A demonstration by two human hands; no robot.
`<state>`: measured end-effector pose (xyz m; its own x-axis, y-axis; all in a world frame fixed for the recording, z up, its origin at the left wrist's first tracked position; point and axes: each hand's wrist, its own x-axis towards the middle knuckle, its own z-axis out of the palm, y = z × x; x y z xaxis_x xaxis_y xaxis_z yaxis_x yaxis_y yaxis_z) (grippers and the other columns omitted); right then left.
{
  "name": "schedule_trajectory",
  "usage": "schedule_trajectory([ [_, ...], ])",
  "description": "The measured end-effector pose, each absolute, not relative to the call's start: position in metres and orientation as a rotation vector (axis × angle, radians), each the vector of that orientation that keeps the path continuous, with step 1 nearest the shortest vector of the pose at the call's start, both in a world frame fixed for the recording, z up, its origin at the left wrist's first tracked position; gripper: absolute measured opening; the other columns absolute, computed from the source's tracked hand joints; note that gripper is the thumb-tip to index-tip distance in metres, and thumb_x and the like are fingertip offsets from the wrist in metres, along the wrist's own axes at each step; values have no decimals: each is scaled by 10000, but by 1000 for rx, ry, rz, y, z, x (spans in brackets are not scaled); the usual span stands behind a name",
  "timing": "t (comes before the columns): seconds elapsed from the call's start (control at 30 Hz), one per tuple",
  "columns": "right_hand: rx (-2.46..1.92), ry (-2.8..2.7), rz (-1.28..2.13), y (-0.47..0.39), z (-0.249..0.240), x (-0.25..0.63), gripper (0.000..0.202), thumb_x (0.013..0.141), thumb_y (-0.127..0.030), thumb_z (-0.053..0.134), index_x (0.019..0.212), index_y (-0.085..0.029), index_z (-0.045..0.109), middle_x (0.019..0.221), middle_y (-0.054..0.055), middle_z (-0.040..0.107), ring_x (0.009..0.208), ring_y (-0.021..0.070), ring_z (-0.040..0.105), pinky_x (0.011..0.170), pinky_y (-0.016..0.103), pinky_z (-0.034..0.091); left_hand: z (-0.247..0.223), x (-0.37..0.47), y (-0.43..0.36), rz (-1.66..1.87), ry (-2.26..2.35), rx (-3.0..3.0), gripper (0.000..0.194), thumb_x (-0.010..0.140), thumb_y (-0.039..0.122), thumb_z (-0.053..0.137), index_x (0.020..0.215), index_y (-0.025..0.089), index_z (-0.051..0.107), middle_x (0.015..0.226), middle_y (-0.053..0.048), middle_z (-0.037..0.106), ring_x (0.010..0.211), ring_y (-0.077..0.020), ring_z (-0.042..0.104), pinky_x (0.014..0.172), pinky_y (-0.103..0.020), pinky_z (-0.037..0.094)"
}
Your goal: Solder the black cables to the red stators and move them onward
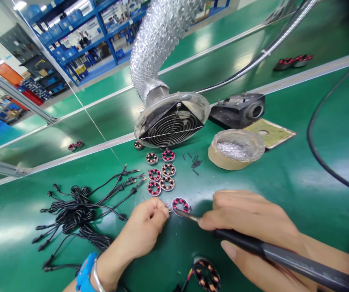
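Two bare hands, left [150,219] pinching thin wires [168,207] (fingertips closed), right [247,219] gripping a black-handled tool [262,248], flank a red-coiled ring [180,206].

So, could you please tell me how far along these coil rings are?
One ring near the bottom edge, with coloured leads attached, looks done, though it is partly cut off. In progress: the left hand pinches thin wires beside a red-coil ring, and the right holds a pen-like tool to it. Seemingly left: the rings grouped near the fan and the bundled black cables.
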<state>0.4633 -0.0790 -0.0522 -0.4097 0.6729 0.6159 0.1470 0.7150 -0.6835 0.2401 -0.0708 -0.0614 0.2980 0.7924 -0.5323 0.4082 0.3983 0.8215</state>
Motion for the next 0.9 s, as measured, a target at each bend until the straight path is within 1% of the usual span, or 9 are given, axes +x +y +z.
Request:
schedule_trajectory([
  [0.1,-726,-1924,655,-84,-48,467,351,748,-63,458,1037,-241,548,607,-32,475,511,162,473,521,317,342,-61,240,-71,363,1318,1210,326,884,472,510,718,200,439,541,90,336,489,-81,247,458,-214,192],
  [0.23,-787,-2016,633,-84,-45,473,320,764,-62,466,1022,-238,536,642,-19,508,540,165,494,548,323,386,-61,241,-71,365,1311,1189,339,864,485,536,706,201,439,535,92,332,482,-80,248,453,-215,186],
  [0.37,-719,-1968,617,-80,-44,472,329,739,-51,449,1000,-228,544,580,-37,459,484,154,449,496,309,325,-60,242,-69,375,1303,1163,310,847,462,543,711,197,455,530,95,323,479,-80,241,447,-217,183],
  [0.5,-669,-1951,675,-78,-46,466,336,738,-55,446,1012,-222,546,591,-39,463,490,150,462,508,309,316,-59,241,-69,367,1300,1139,290,838,445,537,709,196,462,521,100,307,469,-78,223,439,-223,171],
  [0.63,-568,-1955,664,-76,-54,463,318,742,-75,438,1011,-196,557,589,-40,439,475,136,429,497,306,276,-58,242,-69,373,1301,1142,278,831,431,542,706,195,465,521,100,306,469,-77,224,443,-225,171],
  [0.8,-561,-1955,638,-75,-59,462,301,745,-87,439,1007,-190,546,591,-36,456,478,137,430,502,299,275,-58,243,-68,367,1300,1140,278,828,431,542,701,196,463,521,98,312,472,-78,231,444,-223,177],
  [0.9,-557,-1938,648,-76,-57,462,296,741,-87,444,997,-188,551,589,-39,443,474,136,423,504,296,266,-58,242,-68,360,1304,1143,280,831,434,541,707,196,462,523,98,316,473,-78,231,444,-222,178],
])
